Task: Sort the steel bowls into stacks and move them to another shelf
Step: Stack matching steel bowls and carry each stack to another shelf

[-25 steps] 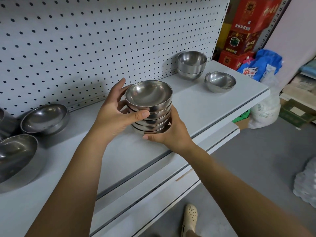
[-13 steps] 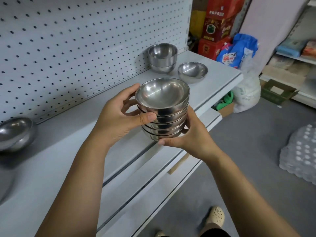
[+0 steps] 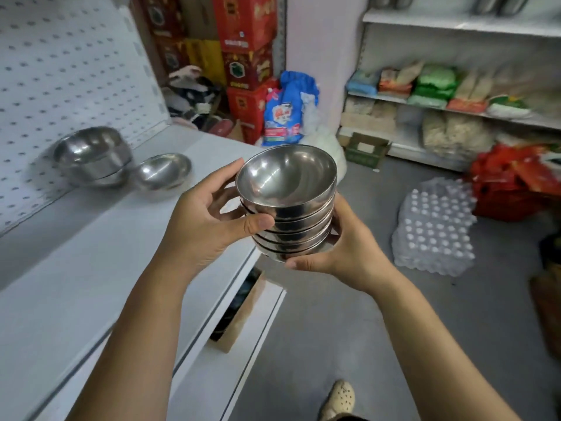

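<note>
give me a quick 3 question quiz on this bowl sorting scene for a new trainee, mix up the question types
1. True or false: the stack of bowls is resting on the white shelf.
2. Which hand cups the stack from beneath? A) left B) right C) neither
3. Short answer: what steel items stand on the shelf by the pegboard?

Key
1. False: it is held up in the air.
2. B: the right hand cups the base, while the left hand grips the side.
3. A short stack of deeper bowls and one single bowl beside it.
</note>
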{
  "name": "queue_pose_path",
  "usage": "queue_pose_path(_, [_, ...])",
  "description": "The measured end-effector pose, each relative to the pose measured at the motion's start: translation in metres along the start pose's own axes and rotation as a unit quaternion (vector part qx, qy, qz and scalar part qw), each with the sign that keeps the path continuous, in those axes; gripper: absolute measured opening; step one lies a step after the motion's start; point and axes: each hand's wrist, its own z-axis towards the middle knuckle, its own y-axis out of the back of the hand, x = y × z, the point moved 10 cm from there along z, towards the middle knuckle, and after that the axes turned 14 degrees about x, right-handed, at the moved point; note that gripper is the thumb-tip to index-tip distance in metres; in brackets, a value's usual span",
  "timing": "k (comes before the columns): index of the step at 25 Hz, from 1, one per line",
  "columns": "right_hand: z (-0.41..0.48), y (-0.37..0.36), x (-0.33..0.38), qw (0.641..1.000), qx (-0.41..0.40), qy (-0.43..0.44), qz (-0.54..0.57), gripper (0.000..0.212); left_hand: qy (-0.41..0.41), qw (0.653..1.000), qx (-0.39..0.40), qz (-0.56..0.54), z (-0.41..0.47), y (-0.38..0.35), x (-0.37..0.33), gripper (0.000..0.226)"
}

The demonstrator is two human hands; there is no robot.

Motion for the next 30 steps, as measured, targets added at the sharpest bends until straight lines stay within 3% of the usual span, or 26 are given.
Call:
queue_pose_path(6, [-0.011, 0.140, -0.049, 0.998, -0.062, -0.017, -0.013, 0.119, -0.037, 0.995, 0.095, -0.020, 0.123, -0.110, 0.004, 0.088])
queue_pose_path(13, [-0.022, 0.237, -0.104, 0.992, -0.119, -0.048, 0.005, 0.116, -0.033, 0.982, 0.182, -0.022, 0.221, -0.195, 0.022, 0.093])
queue_pose_path(20, [0.023, 0.313, -0.152, 0.987, -0.149, -0.063, 0.004, 0.116, -0.040, 0.977, 0.204, -0.042, 0.327, -0.224, 0.043, 0.087])
queue_pose_path(30, [0.190, 0.462, -0.192, 0.972, -0.230, -0.050, 0.015, 0.111, -0.066, 0.961, 0.267, -0.014, 0.579, -0.219, 0.043, 0.090])
